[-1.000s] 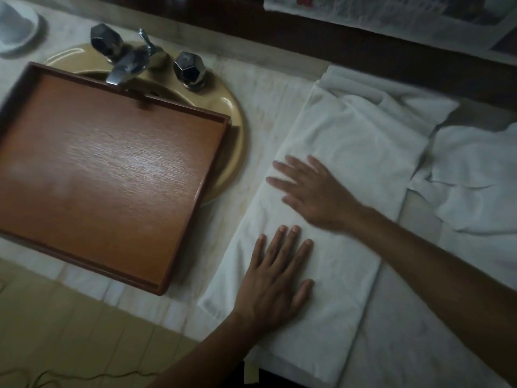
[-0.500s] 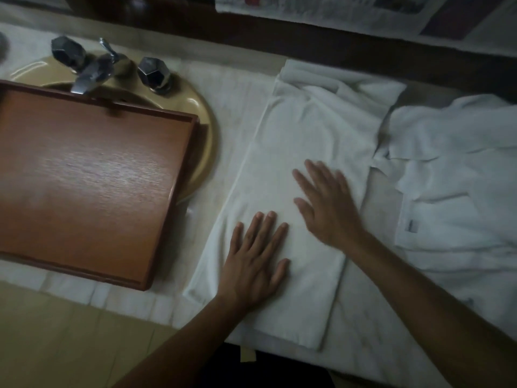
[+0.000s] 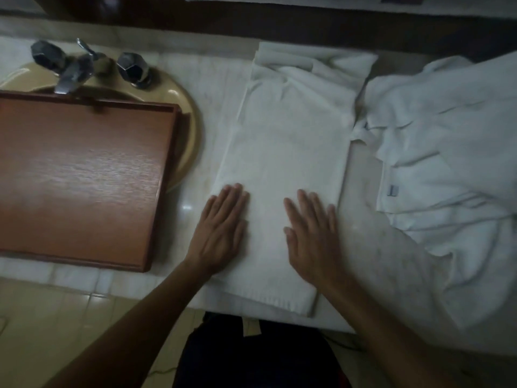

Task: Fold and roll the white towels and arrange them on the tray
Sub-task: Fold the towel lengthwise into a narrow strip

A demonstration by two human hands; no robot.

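The left hand [image 3: 221, 228] and right hand [image 3: 312, 233] lie flat, fingers straight, gripping nothing, side by side on the near end of the white towel [image 3: 288, 141]. It is a long folded strip on the bench [image 3: 361, 214], its long axis running straight away from both hands, equally near each. A roll would probably start here; the tray [image 3: 84, 177] sits beside the left hand.

Pale counter [image 3: 362, 180] carries wooden tray [image 3: 84, 177], folded towel [image 3: 288, 141], crumpled towel heap [image 3: 447, 149]
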